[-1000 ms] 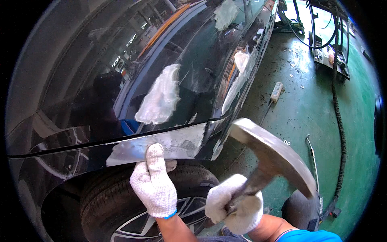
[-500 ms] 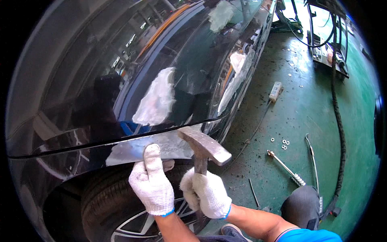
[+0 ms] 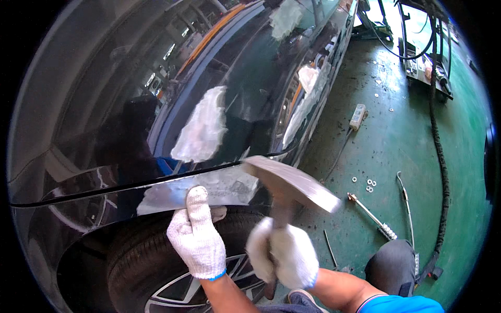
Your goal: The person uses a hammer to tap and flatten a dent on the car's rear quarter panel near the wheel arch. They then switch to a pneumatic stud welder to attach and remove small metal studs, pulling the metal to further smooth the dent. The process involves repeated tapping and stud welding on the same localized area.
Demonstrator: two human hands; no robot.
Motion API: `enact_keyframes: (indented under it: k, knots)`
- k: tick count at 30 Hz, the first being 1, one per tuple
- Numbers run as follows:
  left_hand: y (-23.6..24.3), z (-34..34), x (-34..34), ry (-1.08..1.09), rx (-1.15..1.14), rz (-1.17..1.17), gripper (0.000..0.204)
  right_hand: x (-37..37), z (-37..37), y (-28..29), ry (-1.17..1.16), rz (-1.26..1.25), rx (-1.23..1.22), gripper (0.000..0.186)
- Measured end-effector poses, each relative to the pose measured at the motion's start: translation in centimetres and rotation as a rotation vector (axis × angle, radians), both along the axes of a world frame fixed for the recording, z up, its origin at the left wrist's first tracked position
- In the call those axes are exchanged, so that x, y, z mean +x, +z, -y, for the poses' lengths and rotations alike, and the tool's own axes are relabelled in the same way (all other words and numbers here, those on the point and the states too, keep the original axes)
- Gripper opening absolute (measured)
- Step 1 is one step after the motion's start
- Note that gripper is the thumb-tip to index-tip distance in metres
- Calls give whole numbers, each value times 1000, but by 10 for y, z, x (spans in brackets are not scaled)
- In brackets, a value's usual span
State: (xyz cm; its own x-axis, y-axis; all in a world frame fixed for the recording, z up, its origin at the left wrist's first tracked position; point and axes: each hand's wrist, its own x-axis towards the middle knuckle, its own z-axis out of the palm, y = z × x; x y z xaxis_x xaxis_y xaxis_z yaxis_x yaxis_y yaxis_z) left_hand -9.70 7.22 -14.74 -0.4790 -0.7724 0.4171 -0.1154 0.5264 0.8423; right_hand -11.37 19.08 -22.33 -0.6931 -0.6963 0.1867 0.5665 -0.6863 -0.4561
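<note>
My gloved left hand (image 3: 195,240) is closed on the lower edge of the dark car's fender, its thumb on a silvery bare-metal strip (image 3: 162,195) above the wheel arch and its other fingers partly hidden. My gloved right hand (image 3: 282,255) grips the handle of a metal hammer (image 3: 292,182); the blurred head hangs before the right end of that strip, and whether it touches is unclear. Pale sanded patches (image 3: 201,125) mark the glossy panel above. Under the fender is the tyre (image 3: 141,250) with a silver-spoked rim.
On the green floor at right lie a slide-hammer tool (image 3: 370,216), a long hooked bar (image 3: 407,203), several washers (image 3: 370,183), a thin rod and a power strip (image 3: 358,117). A black hose (image 3: 439,172) runs toward a wheeled cart (image 3: 417,73). My knee (image 3: 389,266) shows at lower right.
The hammer swung left from high at the right onto the strip about half a second ago, and has since moved a little right and up, away from it. My left hand stays put.
</note>
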Motion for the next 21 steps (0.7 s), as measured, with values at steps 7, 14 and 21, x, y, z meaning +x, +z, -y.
enact_keyframes:
  k: [7, 14, 21]
  knots:
    - [0, -2, 0, -2, 9, -2, 40, 1, 24, -2, 83, -32, 99, 36]
    - [-2, -4, -4, 3, -14, -13, 41, 1, 8, -7, -105, -170, -37, 57]
    - [-4, -1, -2, -2, -27, -30, 42, 0, 0, -1, -42, -89, 45, 59]
